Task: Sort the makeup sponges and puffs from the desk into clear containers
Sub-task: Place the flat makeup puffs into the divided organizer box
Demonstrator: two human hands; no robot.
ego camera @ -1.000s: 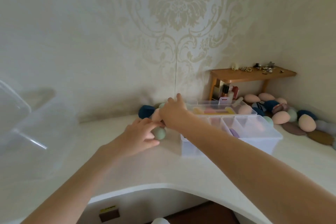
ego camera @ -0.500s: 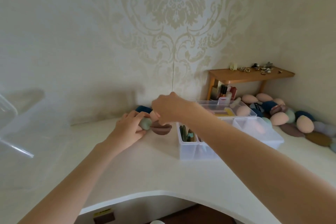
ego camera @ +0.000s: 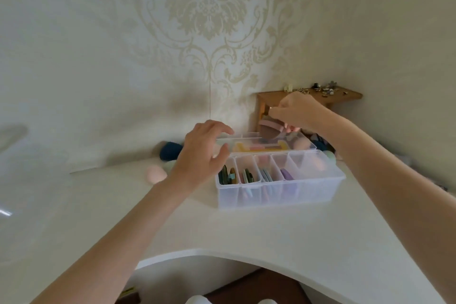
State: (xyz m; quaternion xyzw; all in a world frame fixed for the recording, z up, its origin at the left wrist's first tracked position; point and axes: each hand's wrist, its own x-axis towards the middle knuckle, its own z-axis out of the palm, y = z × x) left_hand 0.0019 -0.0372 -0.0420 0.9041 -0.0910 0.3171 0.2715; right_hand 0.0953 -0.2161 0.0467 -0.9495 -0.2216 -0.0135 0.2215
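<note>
The right hand (ego camera: pixel 294 112) has lifted a brown puff (ego camera: pixel 270 131), pinched, from the table's back edge over the rear container (ego camera: pixel 266 147), while the left hand (ego camera: pixel 202 153) now hovers empty, fingers apart.

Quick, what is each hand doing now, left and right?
Left hand: open, fingers spread, holding nothing.
Right hand: pinching a brown puff.

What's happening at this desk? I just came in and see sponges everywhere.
A person is sorting makeup sponges. Their right hand pinches a brown teardrop puff with a pink band above the rear clear plastic container. The left hand, empty, hovers beside the front divided clear container.
</note>
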